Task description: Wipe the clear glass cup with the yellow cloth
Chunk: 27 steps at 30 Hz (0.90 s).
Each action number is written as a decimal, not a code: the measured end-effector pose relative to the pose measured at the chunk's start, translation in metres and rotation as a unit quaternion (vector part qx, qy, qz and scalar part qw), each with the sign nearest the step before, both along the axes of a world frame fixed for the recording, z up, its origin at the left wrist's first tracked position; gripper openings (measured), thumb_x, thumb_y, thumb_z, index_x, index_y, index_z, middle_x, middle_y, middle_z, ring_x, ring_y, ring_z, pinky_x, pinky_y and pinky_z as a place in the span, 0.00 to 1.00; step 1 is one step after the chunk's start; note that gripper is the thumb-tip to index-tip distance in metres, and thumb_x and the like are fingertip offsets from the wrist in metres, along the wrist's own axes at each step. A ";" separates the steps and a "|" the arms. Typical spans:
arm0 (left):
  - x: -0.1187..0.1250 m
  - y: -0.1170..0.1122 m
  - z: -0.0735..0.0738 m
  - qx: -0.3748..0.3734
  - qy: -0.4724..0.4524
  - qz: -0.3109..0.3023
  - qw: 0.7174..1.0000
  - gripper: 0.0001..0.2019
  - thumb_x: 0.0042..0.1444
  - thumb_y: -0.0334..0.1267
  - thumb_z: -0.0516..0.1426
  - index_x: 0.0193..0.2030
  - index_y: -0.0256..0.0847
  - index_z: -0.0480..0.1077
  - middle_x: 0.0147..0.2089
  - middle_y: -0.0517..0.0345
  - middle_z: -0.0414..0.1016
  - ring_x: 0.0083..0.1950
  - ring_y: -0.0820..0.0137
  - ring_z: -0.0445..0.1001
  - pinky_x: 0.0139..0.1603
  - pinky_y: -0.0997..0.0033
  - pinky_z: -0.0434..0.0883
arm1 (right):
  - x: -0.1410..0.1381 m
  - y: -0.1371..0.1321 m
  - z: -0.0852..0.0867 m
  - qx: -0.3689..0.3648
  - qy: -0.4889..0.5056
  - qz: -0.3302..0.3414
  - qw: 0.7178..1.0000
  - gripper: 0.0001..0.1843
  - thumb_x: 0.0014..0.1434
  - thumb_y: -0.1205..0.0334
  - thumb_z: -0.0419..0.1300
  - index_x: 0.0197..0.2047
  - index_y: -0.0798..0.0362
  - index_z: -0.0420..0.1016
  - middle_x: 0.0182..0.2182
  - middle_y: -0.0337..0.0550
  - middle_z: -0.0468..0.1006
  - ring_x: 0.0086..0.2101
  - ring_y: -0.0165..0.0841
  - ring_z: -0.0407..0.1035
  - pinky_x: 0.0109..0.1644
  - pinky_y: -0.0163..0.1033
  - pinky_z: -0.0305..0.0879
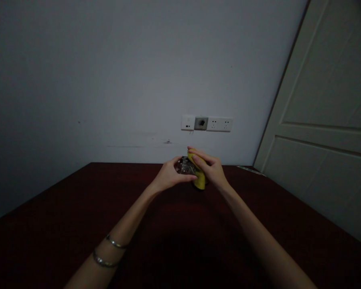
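Note:
Above the far part of the dark red table [180, 216], my left hand [170, 175] is closed around a clear, shiny glass-like object [185, 165], with the thumb along its near side. The dim light hides its exact kind. My right hand [209, 166] grips a yellow cloth [200, 180] and presses it against the right side of the clear object. Part of the cloth hangs down below the fingers. Two metal bangles [104, 260] circle my left forearm.
Behind the table rises a pale wall [132, 80] with a row of sockets and switches [219, 124]. A light panelled door [325, 120] stands along the right side. Near the far right table corner lies a thin flat strip [249, 170].

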<state>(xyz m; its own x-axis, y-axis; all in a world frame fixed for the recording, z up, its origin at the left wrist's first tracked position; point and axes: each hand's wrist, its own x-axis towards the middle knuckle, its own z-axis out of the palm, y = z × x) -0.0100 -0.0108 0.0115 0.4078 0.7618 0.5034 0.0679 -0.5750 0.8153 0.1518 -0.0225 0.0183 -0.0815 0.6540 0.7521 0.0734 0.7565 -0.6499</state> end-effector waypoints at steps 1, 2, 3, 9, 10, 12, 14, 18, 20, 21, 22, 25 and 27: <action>0.001 0.000 0.000 -0.029 -0.022 -0.021 0.999 0.32 0.34 0.42 0.69 0.48 0.35 0.67 0.44 0.50 0.74 0.43 0.65 0.73 0.43 0.65 0.71 | 0.001 -0.001 0.000 -0.001 0.001 0.006 1.000 0.12 0.54 0.53 0.61 0.41 0.44 0.79 0.51 0.43 0.75 0.52 0.38 0.68 0.58 0.49 0.61; 0.001 0.000 -0.001 -0.057 -0.042 -0.039 0.997 0.32 0.34 0.43 0.69 0.47 0.34 0.67 0.43 0.51 0.74 0.41 0.66 0.73 0.41 0.66 0.72 | 0.000 -0.003 0.001 0.006 -0.007 0.012 1.000 0.12 0.54 0.53 0.61 0.41 0.43 0.79 0.52 0.42 0.74 0.53 0.38 0.68 0.58 0.49 0.61; 0.001 0.000 -0.002 -0.083 -0.061 -0.052 0.993 0.32 0.33 0.44 0.69 0.47 0.35 0.67 0.42 0.52 0.74 0.39 0.67 0.73 0.38 0.67 0.72 | -0.001 -0.006 0.002 0.019 -0.020 0.016 0.999 0.11 0.54 0.54 0.62 0.41 0.43 0.80 0.53 0.41 0.73 0.53 0.38 0.67 0.58 0.49 0.62; -0.001 0.000 -0.004 -0.130 -0.123 -0.087 0.980 0.33 0.34 0.50 0.68 0.46 0.36 0.68 0.38 0.54 0.73 0.36 0.68 0.73 0.33 0.69 0.73 | -0.011 -0.020 0.008 0.083 -0.031 -0.021 0.996 0.09 0.55 0.58 0.62 0.40 0.40 0.79 0.53 0.38 0.73 0.53 0.37 0.67 0.59 0.50 0.60; -0.001 0.000 -0.003 -0.130 -0.118 -0.087 0.981 0.33 0.33 0.49 0.69 0.45 0.36 0.67 0.38 0.54 0.73 0.36 0.69 0.73 0.32 0.70 0.73 | -0.011 -0.019 0.007 0.078 -0.015 -0.029 0.996 0.09 0.55 0.58 0.61 0.40 0.41 0.79 0.53 0.39 0.73 0.52 0.37 0.67 0.59 0.50 0.60; 0.000 0.000 -0.002 -0.136 -0.102 -0.082 0.982 0.33 0.31 0.46 0.70 0.45 0.35 0.67 0.38 0.54 0.72 0.35 0.69 0.72 0.30 0.70 0.73 | -0.010 -0.016 0.006 0.063 0.011 -0.036 0.997 0.10 0.55 0.58 0.61 0.41 0.42 0.79 0.52 0.41 0.74 0.51 0.37 0.68 0.58 0.49 0.61; 0.001 0.000 -0.001 -0.137 -0.097 -0.076 0.983 0.33 0.31 0.44 0.70 0.45 0.35 0.66 0.39 0.54 0.72 0.35 0.70 0.72 0.30 0.71 0.73 | -0.007 -0.014 0.005 0.056 0.007 -0.028 0.998 0.10 0.55 0.57 0.61 0.40 0.43 0.80 0.52 0.42 0.74 0.51 0.37 0.68 0.57 0.50 0.62; 0.001 -0.001 0.002 -0.130 -0.107 -0.078 0.983 0.33 0.31 0.43 0.70 0.46 0.35 0.66 0.40 0.53 0.72 0.37 0.70 0.72 0.32 0.72 0.73 | -0.005 -0.016 0.006 0.076 -0.054 -0.003 0.996 0.09 0.53 0.57 0.63 0.39 0.41 0.80 0.53 0.39 0.73 0.52 0.37 0.67 0.59 0.49 0.60; 0.001 -0.001 0.001 -0.135 -0.097 -0.085 0.983 0.34 0.31 0.46 0.70 0.47 0.36 0.66 0.39 0.53 0.72 0.36 0.70 0.72 0.30 0.73 0.73 | -0.005 -0.016 0.006 0.074 -0.043 -0.006 0.996 0.09 0.54 0.56 0.62 0.40 0.42 0.79 0.53 0.40 0.73 0.52 0.37 0.67 0.59 0.49 0.61; 0.000 -0.001 0.000 -0.138 -0.090 -0.088 0.982 0.35 0.31 0.47 0.69 0.47 0.36 0.66 0.39 0.53 0.72 0.35 0.70 0.72 0.29 0.73 0.73 | -0.006 -0.014 0.005 0.068 -0.028 -0.012 0.997 0.10 0.55 0.55 0.61 0.40 0.42 0.79 0.52 0.40 0.74 0.52 0.37 0.68 0.58 0.49 0.61; 0.000 -0.001 0.000 -0.142 -0.085 -0.092 0.982 0.35 0.32 0.49 0.69 0.48 0.36 0.66 0.39 0.53 0.72 0.34 0.70 0.72 0.28 0.73 0.73 | -0.006 -0.013 0.005 0.060 -0.013 -0.020 0.998 0.10 0.55 0.54 0.60 0.41 0.43 0.79 0.51 0.41 0.75 0.52 0.37 0.68 0.58 0.49 0.61; -0.002 0.000 -0.003 -0.148 -0.077 -0.103 0.981 0.35 0.33 0.52 0.68 0.47 0.37 0.67 0.39 0.53 0.73 0.34 0.69 0.73 0.27 0.71 0.73 | -0.004 -0.010 0.004 0.039 -0.006 -0.029 0.999 0.13 0.57 0.51 0.58 0.42 0.44 0.79 0.50 0.42 0.76 0.52 0.38 0.67 0.59 0.49 0.60; -0.003 0.002 -0.005 -0.152 -0.077 -0.107 0.980 0.34 0.35 0.55 0.67 0.46 0.36 0.68 0.37 0.53 0.73 0.33 0.68 0.73 0.27 0.69 0.74 | -0.001 -0.010 0.003 0.036 -0.034 -0.010 0.999 0.15 0.59 0.49 0.55 0.45 0.43 0.77 0.52 0.41 0.74 0.54 0.38 0.65 0.61 0.49 0.57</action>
